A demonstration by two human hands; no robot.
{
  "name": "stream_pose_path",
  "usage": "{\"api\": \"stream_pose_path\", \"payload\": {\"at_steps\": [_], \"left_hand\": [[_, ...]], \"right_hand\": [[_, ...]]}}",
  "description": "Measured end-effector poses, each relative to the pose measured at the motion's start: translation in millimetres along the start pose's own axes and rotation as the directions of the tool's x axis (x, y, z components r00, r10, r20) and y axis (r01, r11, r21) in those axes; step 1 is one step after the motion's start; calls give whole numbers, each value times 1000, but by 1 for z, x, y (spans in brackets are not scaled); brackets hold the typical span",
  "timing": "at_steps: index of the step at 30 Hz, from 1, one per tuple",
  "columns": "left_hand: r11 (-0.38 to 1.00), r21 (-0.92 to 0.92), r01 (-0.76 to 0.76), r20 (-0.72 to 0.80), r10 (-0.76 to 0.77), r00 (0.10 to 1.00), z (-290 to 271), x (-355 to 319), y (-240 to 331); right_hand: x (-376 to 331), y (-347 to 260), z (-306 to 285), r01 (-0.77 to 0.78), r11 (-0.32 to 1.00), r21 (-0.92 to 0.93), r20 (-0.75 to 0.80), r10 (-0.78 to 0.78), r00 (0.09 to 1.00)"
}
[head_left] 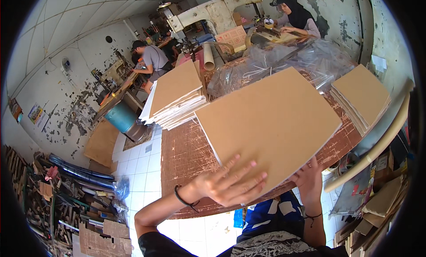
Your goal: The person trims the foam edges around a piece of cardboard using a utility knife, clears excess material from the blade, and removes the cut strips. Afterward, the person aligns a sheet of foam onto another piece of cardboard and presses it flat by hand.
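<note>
A large brown cardboard sheet (270,119) with pale edges lies at a slant on the worn table in front of me; I cannot tell whether it is one sheet or several. Across its near left corner my left hand (228,183) rests flat, fingers spread on the top face. My right hand (308,179) is at the near right edge, fingers apart, their tips touching the rim from below. Behind and to the left stands a tall stack of brown boards and white sheets (175,95). A smaller stack of brown boards (361,97) sits at the table's right end.
Crumpled clear plastic (306,61) covers the far side of the scratched brown table (182,163). A co-worker (295,17) sits beyond it; another person (153,61) stands at a bench at the far left. Scrap wood and cardboard (66,203) heap at left. A curved pale tube (372,155) borders the right.
</note>
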State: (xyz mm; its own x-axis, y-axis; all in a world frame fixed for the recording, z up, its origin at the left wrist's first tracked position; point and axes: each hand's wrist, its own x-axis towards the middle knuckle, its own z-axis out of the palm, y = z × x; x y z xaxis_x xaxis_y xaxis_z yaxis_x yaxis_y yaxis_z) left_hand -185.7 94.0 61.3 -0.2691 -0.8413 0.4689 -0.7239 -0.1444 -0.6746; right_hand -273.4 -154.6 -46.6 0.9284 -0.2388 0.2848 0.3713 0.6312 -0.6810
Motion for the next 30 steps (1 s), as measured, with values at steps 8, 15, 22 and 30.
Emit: {"api": "stream_pose_path", "payload": {"at_steps": [8,15,22,30], "left_hand": [[968,-249,-13,264,81,961,-4,-11,43],[869,-329,369,375,-239,896,-23,-17,10],[-761,-484,432,853,-519,42,-15,-55,8],[-597,-543,591,814,-547,195,-26,-48,29]], "right_hand": [[1,3,-3,-219,976,-8,-231,212,950],[27,13,1,-204,977,-56,-191,190,963],[27,27,-20,-165,981,-97,-201,143,969],[27,24,-15,-127,960,-250,-160,88,983]]}}
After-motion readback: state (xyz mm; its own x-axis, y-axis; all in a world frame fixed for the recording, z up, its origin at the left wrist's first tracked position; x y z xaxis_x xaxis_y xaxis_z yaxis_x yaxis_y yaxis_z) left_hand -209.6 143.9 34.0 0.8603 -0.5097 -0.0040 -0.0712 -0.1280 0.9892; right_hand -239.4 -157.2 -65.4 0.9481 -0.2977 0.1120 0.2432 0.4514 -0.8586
